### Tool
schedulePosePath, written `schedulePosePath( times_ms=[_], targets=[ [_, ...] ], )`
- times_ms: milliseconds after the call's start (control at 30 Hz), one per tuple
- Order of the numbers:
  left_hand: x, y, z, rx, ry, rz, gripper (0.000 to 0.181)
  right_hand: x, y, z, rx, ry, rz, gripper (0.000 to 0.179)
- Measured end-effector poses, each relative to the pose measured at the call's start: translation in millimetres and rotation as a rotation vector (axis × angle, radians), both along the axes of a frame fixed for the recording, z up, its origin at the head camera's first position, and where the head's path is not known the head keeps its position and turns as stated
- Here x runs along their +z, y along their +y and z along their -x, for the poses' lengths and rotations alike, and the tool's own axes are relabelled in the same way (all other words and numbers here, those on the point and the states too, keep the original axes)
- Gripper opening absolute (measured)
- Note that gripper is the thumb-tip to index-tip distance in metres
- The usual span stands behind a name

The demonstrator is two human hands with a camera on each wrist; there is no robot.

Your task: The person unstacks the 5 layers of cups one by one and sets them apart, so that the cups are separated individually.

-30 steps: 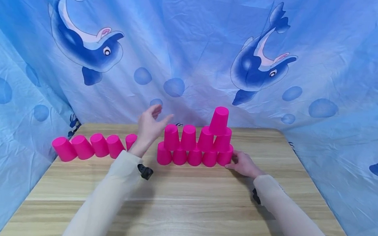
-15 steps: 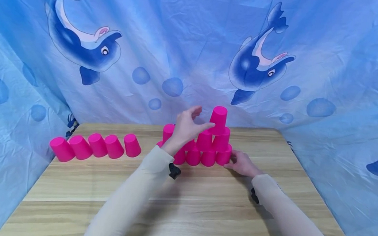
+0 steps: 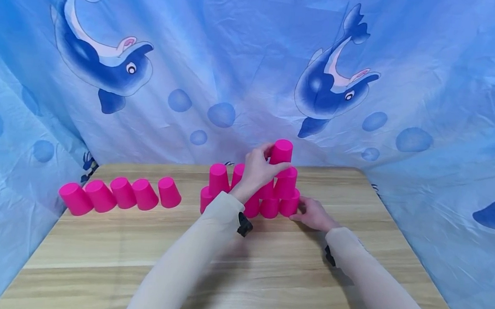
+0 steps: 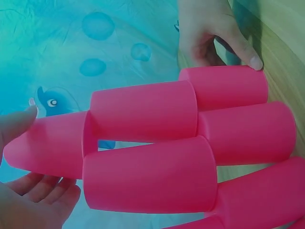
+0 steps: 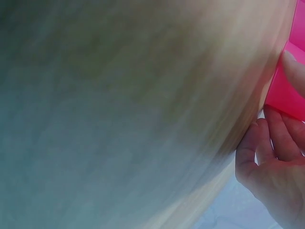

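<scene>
Pink cups stand upside down in a stacked wall, with one top cup above the second row at its right end. My left hand holds that top cup, thumb on one side and fingers on the other, as the left wrist view shows around the cup. At the wall's right end my right hand grips the bottom-row end cup low down, its thumb in front. The right wrist view has this hand with thumb and fingers around the cup. My left hand and forearm hide the middle of the wall.
On the left of the wooden table several more upside-down pink cups form a slanting row. Behind the table hangs a blue curtain with dolphins printed on it.
My left hand has moved right, from the wall's left end to the top cup, and now holds it. My right hand stays at the bottom end cup.
</scene>
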State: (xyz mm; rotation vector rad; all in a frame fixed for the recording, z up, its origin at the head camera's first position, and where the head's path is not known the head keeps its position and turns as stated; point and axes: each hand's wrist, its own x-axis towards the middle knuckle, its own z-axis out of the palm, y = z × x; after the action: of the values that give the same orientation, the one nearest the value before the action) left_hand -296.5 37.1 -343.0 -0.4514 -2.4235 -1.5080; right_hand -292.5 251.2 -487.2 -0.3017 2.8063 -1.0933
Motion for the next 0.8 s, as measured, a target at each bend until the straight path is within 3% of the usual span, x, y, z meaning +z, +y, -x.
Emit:
schedulePosePath(
  times_ms=[233,433,567,800],
  targets=[
    [-1.3,-2.7,0.0,-0.009,0.005,-0.013,0.06,0.0,-1.2,0.3,0.006,0.007,0.0,0.062],
    [6.4,-12.0,-9.9,-0.039,0.042,-0.052,0.059,-3.3,2.0,2.2,-0.001,0.012,-0.021,0.065],
    [16.8,-25.5,-19.2,-0.066,0.105,-0.11,0.057,-3.7,2.2,3.4,-0.001,0.007,-0.023,0.066],
    [30.0,-59.4,-29.7,-0.099,0.158,-0.211,0.054,-4.5,1.2,3.4,0.007,0.008,-0.023,0.065]
  ],
)
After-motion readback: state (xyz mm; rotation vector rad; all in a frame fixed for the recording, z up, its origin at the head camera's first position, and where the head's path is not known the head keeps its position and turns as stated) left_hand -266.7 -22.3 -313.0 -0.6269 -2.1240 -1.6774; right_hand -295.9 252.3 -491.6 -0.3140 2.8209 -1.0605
